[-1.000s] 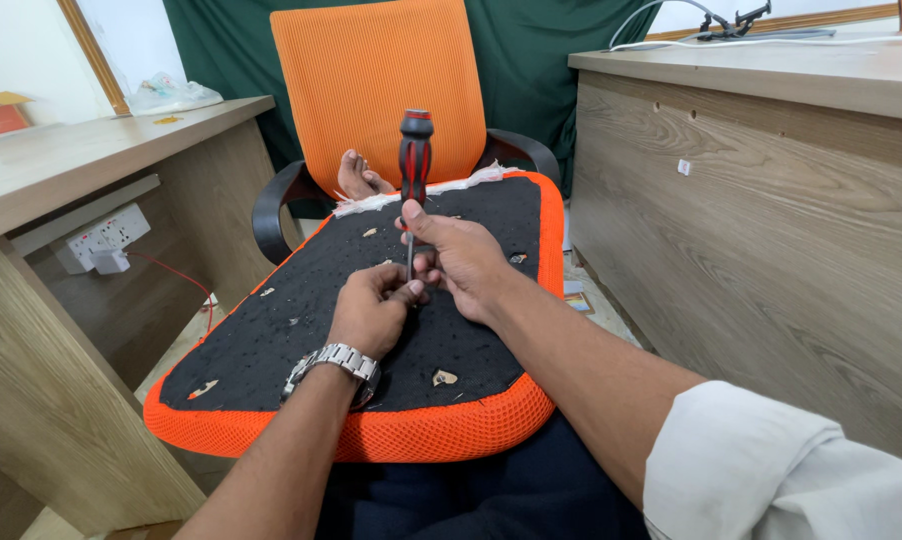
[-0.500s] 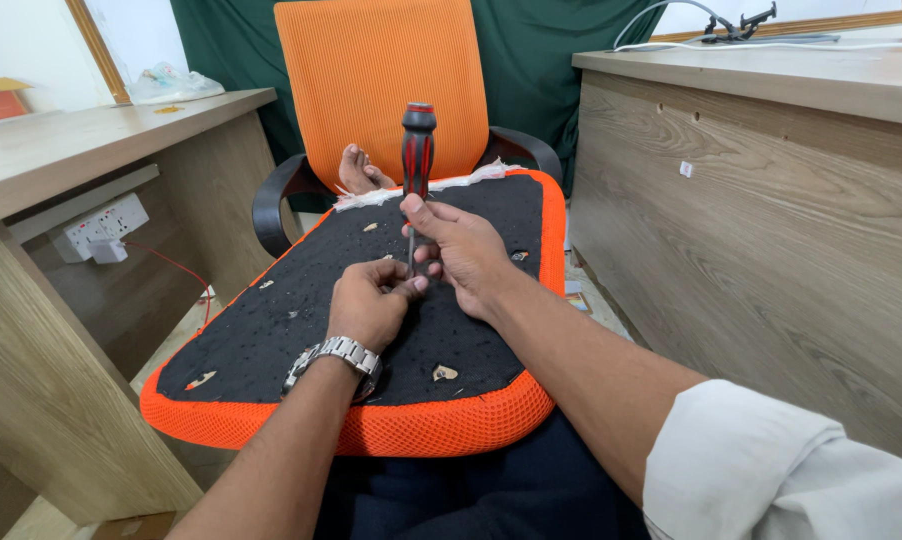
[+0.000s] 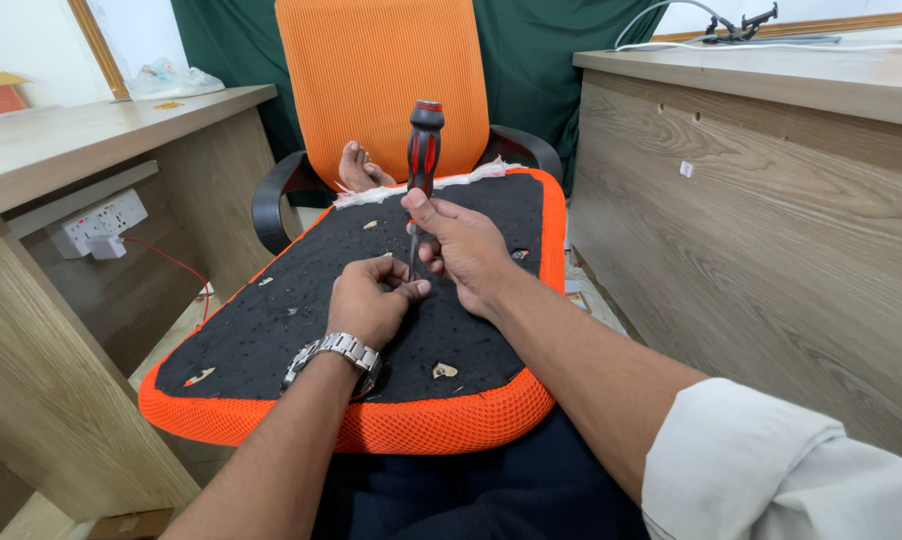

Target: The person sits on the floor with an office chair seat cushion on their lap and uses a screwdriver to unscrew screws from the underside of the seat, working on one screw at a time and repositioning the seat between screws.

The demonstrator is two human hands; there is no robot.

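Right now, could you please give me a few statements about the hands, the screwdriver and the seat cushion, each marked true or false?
1. The right hand holds the screwdriver upright over the seat cushion. True.
2. The screwdriver handle is plain yellow. False: it is red and black.
3. The left hand rests on the cushion beside the screwdriver shaft, with a metal wristwatch on its wrist. True.
4. The cushion's underside is white with a blue rim. False: it is black with an orange mesh rim.
5. The orange chair back stands behind the cushion. True.

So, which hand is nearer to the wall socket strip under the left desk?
Left. The left hand rests mid-cushion, on the socket strip's side; the right hand holds the screwdriver farther away.
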